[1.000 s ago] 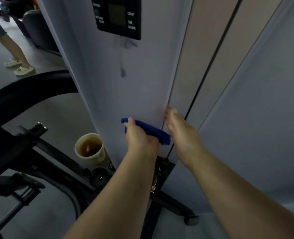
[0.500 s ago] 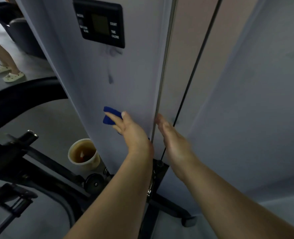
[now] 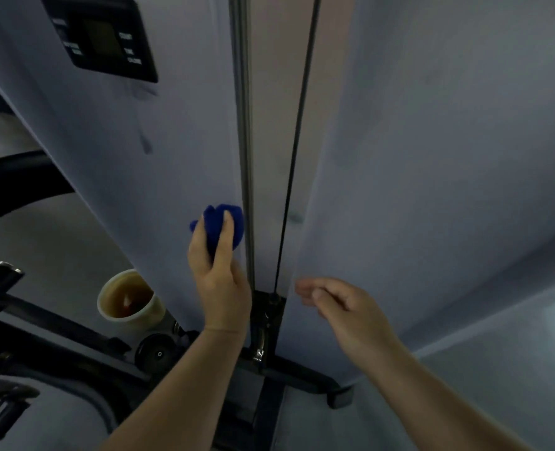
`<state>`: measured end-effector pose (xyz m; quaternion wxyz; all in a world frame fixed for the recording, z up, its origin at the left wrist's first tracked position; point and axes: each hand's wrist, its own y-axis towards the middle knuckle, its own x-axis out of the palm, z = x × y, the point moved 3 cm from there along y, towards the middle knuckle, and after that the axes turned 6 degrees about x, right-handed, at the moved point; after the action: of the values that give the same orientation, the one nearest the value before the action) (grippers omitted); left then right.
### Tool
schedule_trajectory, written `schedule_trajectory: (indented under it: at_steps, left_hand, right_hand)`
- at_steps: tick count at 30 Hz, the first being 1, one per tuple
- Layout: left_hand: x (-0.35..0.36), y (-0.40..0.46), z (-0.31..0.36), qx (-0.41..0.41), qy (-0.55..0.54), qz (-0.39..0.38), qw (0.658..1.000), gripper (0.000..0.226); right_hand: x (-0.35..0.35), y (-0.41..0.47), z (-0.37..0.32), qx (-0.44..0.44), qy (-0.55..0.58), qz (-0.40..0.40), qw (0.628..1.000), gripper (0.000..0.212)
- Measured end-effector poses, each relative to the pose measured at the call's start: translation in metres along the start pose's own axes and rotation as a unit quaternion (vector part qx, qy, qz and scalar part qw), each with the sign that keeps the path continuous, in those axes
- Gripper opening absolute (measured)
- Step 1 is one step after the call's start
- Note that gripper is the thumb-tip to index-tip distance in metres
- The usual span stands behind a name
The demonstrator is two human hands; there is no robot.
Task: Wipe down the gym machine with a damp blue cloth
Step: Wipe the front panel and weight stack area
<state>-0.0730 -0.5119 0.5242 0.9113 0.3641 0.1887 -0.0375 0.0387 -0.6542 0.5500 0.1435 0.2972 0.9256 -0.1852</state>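
- Left hand (image 3: 219,275) wrapped around a bunched blue cloth (image 3: 221,224), thumb on one side and fingers on the other, probably to keep the damp wad compact and give a firm pad to press with.
- Cloth held against the pale panel of the gym machine (image 3: 185,151), just left of the vertical metal rail (image 3: 246,141); placement suggests working the panel's edge strip by strip.
- Bulk of the cloth pushed above the fingertips, likely so fabric rather than skin meets the surface.
- Right hand (image 3: 341,304) hanging free off the right-hand panel (image 3: 432,190), fingers loosely curled and holding nothing; apparently kept clear of the black cable (image 3: 297,125) running down between the panels.
- Dark smear and drip mark (image 3: 145,143) visible below the black display console (image 3: 102,37), well above the cloth; judged to be unwiped ground, so much of the task looks undone.
- Cup of brownish liquid (image 3: 129,299) standing at the foot of the machine, just left of the forearm; a downward stroke risks knocking it.
- Black frame parts and a small wheel (image 3: 157,353) clustered near the base, reason enough to stop strokes short there.
- Slight blur over the right fingers; exact pose hard to tell.
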Motion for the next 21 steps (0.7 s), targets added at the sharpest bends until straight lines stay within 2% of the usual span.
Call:
schedule_trajectory:
  at_steps: [1,4,7,13,15,17,19,21]
  left_hand:
    - [-0.002,-0.002,0.012,-0.006,-0.034,0.017,0.999,0.058]
    - [-0.006,0.019,0.069,0.045,-0.117,0.035,0.991,0.062]
    - [0.007,0.034,0.114,0.012,-0.205,-0.042,0.978,0.054]
    - [0.029,-0.035,0.065,-0.185,-0.177,-0.190,0.948,0.046]
    - [0.026,-0.019,0.080,-0.210,-0.209,-0.152,0.943,0.046]
    - [0.019,0.002,0.112,-0.164,-0.224,-0.089,0.956,0.050]
    - [0.023,-0.003,0.128,-0.142,-0.217,-0.070,0.963,0.057]
    - [0.035,-0.033,0.117,-0.217,-0.220,-0.077,0.948,0.064]
  right_hand:
    - [-0.006,-0.002,0.000,-0.007,-0.001,0.027,1.000,0.035]
    - [-0.026,-0.018,-0.016,-0.072,0.004,0.148,0.986,0.032]
    - [-0.049,-0.035,-0.032,-0.167,-0.015,0.241,0.956,0.026]
    - [-0.076,-0.050,-0.020,-0.189,-0.029,0.252,0.949,0.028]
    - [-0.084,-0.056,-0.013,-0.189,-0.035,0.250,0.949,0.029]
    - [-0.091,-0.060,-0.007,-0.185,-0.032,0.241,0.952,0.027]
    - [-0.095,-0.062,0.001,-0.191,-0.034,0.240,0.951,0.025]
    - [-0.099,-0.064,0.010,-0.218,-0.064,0.249,0.941,0.024]
